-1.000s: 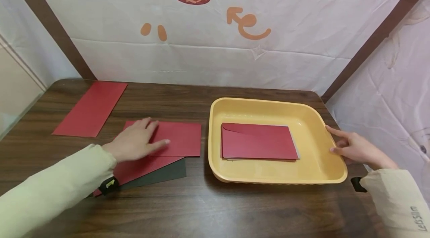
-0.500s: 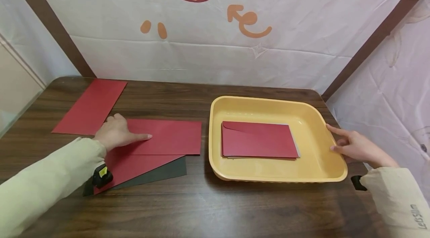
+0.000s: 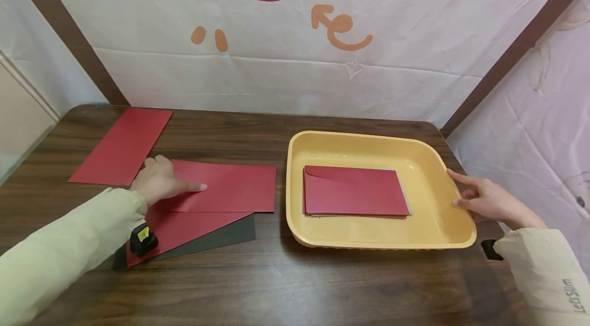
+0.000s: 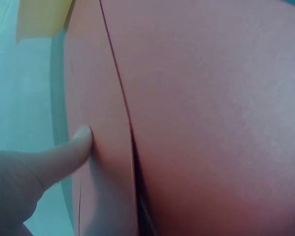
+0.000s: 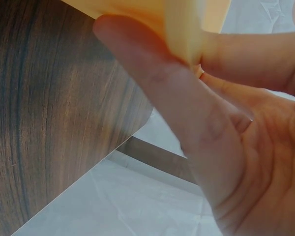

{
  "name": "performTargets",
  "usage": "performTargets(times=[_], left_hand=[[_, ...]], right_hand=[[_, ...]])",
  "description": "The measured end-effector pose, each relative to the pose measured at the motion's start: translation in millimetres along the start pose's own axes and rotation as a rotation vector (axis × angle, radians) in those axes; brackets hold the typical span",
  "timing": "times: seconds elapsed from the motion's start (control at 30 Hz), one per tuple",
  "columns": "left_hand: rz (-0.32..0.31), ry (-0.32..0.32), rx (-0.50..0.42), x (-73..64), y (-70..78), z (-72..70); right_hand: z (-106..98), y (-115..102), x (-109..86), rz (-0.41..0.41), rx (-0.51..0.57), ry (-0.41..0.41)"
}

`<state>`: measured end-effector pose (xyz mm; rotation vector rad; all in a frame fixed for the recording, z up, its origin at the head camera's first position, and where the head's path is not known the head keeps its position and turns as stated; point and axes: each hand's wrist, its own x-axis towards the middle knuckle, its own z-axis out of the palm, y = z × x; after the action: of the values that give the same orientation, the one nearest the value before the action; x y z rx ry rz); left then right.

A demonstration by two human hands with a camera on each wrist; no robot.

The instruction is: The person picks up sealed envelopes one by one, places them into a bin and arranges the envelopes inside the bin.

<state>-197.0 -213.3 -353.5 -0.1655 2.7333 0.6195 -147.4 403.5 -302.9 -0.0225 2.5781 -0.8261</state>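
My left hand (image 3: 159,182) grips the left end of a red envelope (image 3: 235,188), thumb laid on top and the other fingers at the left edge, partly hidden. In the left wrist view the thumb (image 4: 69,155) presses that envelope, and a dark gap shows under its near edge. Below it lie another red envelope (image 3: 184,231) and a dark green one (image 3: 221,239). On the right, my right hand (image 3: 493,203) pinches the right rim of a yellow tray (image 3: 442,234); the right wrist view shows the rim between thumb and fingers. Inside the tray rests a stack of red envelopes (image 3: 355,190).
One more red envelope (image 3: 122,147) lies slanted at the back left of the wooden table (image 3: 295,290). Behind the table hangs a white printed cloth (image 3: 276,75). The tray stands close to the table's right edge.
The left hand has slid left from the middle of the upper red envelope to its left end, and its fingers have closed there. The right hand and the tray have stayed put.
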Motion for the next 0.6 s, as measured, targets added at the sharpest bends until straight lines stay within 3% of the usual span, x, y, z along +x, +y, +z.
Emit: performTargets(times=[0.33,0.6], left_hand=[[0.041,0.053,-0.01,1.5,0.9,-5.7],[0.059,0.108,-0.071,-1.8,0.0,-5.5]], right_hand=[[0.5,2.2,-1.1,-0.014,0.01,0.004],[-0.1,1.0,-1.5,-0.01,0.02,0.002]])
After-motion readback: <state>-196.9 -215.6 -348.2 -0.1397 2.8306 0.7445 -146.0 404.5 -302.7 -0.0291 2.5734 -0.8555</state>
